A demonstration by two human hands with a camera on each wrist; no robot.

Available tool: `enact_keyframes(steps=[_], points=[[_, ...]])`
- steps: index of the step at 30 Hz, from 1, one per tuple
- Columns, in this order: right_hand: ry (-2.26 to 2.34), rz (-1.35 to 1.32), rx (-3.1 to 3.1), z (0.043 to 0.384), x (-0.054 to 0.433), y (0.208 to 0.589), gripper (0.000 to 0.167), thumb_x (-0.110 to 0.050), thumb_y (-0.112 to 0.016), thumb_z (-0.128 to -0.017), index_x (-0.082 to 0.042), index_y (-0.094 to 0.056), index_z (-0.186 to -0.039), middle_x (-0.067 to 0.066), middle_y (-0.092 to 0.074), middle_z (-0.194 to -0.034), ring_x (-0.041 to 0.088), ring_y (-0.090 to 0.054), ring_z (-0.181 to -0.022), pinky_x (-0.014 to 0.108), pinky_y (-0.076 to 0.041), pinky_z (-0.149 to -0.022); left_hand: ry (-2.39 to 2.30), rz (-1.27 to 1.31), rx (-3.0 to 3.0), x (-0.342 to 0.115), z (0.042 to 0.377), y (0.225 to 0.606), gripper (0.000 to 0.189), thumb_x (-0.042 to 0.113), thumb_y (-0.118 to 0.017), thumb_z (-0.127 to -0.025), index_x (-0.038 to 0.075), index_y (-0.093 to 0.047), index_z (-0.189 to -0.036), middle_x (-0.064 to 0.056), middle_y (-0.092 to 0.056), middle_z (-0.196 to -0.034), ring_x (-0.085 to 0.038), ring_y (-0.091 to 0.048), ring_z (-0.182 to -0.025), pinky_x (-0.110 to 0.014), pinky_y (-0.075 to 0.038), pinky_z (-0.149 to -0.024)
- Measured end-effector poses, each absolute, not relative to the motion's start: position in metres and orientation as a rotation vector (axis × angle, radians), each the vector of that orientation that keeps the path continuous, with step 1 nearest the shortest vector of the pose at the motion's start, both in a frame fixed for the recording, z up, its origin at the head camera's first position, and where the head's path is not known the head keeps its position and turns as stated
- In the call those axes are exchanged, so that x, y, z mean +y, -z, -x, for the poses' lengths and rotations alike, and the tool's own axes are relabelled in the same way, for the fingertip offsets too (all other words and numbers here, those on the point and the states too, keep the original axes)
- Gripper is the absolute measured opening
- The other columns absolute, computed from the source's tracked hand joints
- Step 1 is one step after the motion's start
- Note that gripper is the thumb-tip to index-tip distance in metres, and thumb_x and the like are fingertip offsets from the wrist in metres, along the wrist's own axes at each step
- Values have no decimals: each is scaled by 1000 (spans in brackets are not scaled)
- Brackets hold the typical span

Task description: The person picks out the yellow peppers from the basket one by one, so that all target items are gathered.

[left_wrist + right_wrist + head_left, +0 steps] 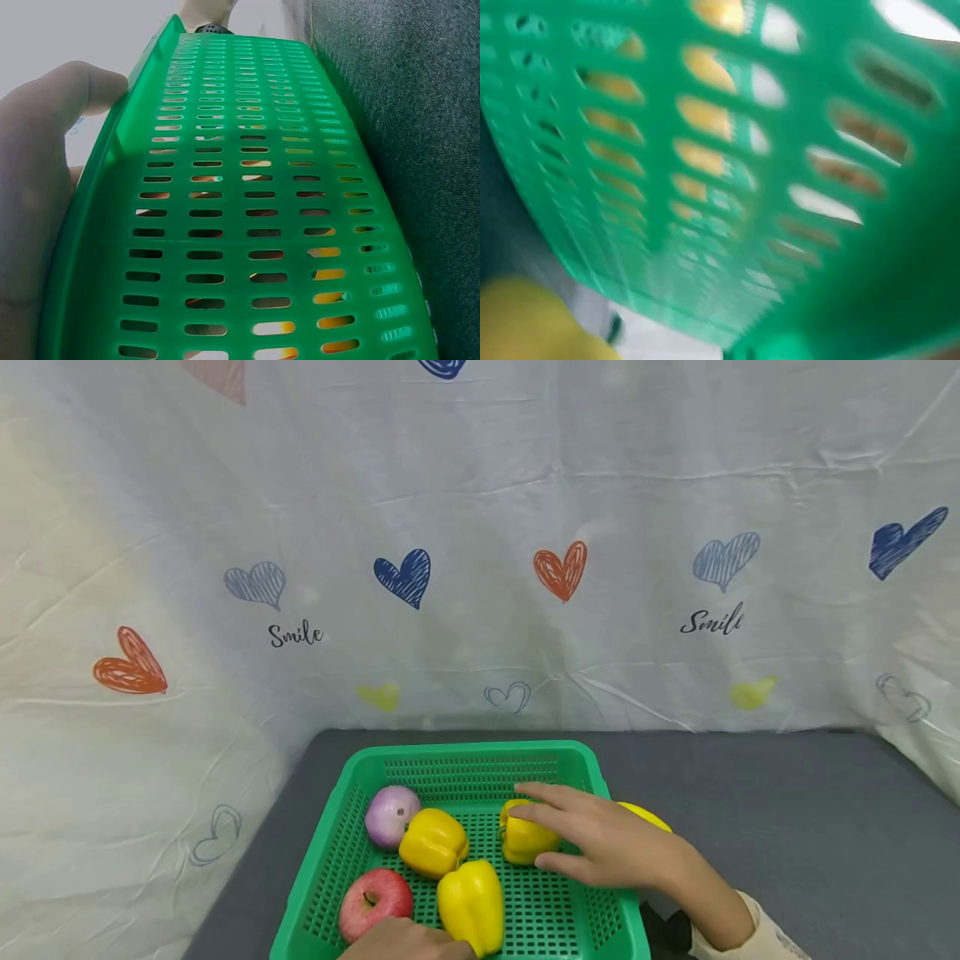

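Observation:
A green plastic basket (468, 749) holds several yellow bell peppers, a red apple (375, 900) and a purple onion (392, 816). My right hand (600, 839) reaches over the basket's right rim, its fingers and thumb spread at a yellow bell pepper (525, 835) and partly covering it. My left hand (412, 942) is at the near side, mostly cut off by the lower frame edge, beside the apple and another yellow bell pepper (472, 906). In the left wrist view, a left finger (101, 90) lies at the basket's rim.
A third yellow bell pepper (433, 843) lies beside the onion. Outside the right rim, a yellow object (645, 815) is mostly hidden behind my right hand. The basket stands on a dark grey tabletop (765, 810) before a white heart-print cloth (480, 635).

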State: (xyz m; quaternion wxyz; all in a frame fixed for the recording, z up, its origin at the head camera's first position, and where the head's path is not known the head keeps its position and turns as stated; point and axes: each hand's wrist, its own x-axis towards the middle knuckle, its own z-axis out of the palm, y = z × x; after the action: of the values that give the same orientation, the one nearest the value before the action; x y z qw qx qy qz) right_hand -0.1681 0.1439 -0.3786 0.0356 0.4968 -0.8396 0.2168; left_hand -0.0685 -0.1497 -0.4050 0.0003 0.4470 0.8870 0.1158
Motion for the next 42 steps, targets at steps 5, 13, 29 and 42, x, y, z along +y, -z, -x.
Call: enact_keyframes(steps=[5,13,29,42], points=[[-371,-1535,-2593,163,130,390,60,-30,-76,-91,-15,-52,-144,11,-42,-152,29,-48,-133,45,-48,-99,-347,-1413,2782,-150,69,405,23,44,-65,-94,34,-55,-76,25,-29,-61,13,-25,-46,-9,-28,-45],[-223,-1430,-2544,156,120,395,52,-26,-86,-80,-22,-61,-126,7,-51,-125,18,-49,-89,28,-49,-74,-412,-1396,2765,-150,67,404,26,44,-61,-97,35,-51,-74,24,-28,-59,13,-25,-46,-9,-28,-45],[-250,-1500,-2647,151,119,393,47,-32,-87,-77,-23,-53,-109,-6,-49,-105,6,-43,-75,21,-43,-65,-443,-1385,2781,-149,65,402,30,40,-60,-98,34,-47,-72,22,-25,-59,12,-23,-46,-10,-26,-44],[-565,-1809,-2544,148,111,394,36,-26,-82,-77,-24,-47,-74,-17,-34,-75,-5,-34,-64,8,-27,-55,-469,-1359,2763,-151,66,403,29,35,-64,-96,32,-48,-72,22,-26,-60,13,-23,-47,-8,-26,-45]])
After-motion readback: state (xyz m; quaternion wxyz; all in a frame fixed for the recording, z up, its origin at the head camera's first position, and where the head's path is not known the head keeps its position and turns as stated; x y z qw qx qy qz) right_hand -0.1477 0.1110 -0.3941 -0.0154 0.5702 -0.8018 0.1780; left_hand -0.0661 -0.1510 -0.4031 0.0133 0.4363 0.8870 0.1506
